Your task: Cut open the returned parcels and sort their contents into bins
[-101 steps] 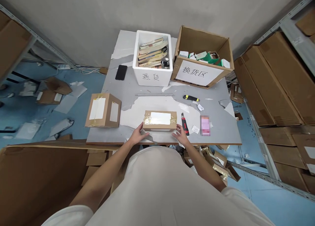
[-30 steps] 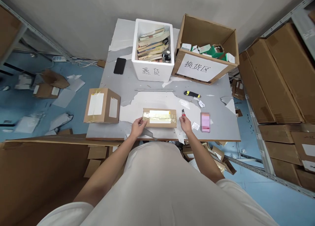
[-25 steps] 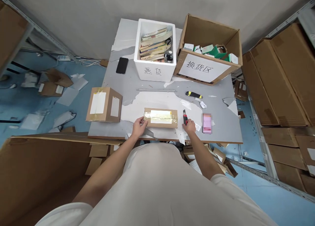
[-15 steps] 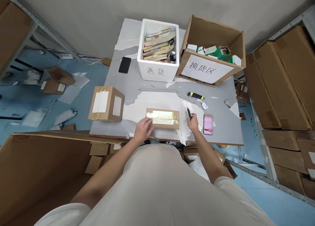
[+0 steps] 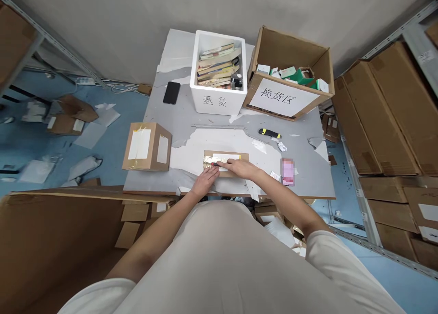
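Observation:
A small cardboard box with a white label and clear tape lies near the table's front edge. On its near left part rests my left hand, fingers stretched out over the edge. My right hand is closed around a slim black-and-red craft knife, held over the taped top by the left fingertips. The knife's tip is too small to make out, so I cannot tell whether it touches the tape.
A larger taped carton stands left. Behind are a white foam bin of books and an open carton of small boxes. A black phone, yellow-black cutter and pink-screened phone lie on the table.
My right hand has moved left with the craft knife, from beside the pink-screened phone to the top of the small box. My left hand has shifted slightly right.

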Available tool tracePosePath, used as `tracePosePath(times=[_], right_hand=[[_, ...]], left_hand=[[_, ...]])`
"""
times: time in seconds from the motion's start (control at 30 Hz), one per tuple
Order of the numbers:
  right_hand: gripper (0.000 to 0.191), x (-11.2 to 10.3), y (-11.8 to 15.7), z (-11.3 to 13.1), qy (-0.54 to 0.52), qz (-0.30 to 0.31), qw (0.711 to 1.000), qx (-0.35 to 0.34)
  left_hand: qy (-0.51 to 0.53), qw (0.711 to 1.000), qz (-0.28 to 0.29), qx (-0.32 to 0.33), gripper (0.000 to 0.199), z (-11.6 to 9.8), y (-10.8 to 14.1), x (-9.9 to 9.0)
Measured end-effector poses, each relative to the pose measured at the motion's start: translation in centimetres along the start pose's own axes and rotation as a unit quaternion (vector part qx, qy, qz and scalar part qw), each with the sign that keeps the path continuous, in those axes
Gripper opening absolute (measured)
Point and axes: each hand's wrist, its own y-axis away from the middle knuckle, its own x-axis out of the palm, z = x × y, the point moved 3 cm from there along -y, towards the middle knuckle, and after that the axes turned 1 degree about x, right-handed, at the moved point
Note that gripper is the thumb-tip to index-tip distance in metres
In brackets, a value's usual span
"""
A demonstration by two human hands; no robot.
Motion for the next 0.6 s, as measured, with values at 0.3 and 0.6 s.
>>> tracePosePath(times=[0.3, 0.6], right_hand=[[0.067, -0.43, -0.61, -0.1, 0.042, 0.027, 0.999, 0.009], [0.064, -0.54, -0.39, -0.66, 0.047, 0.052, 0.997, 0.028]], left_hand=[[-0.016, 1.0, -0.002, 0.0, 0.046, 0.04, -0.11, 0.22], [-0.006, 1.0, -0.01, -0.01, 0.045, 0.09, -0.13, 0.4]])
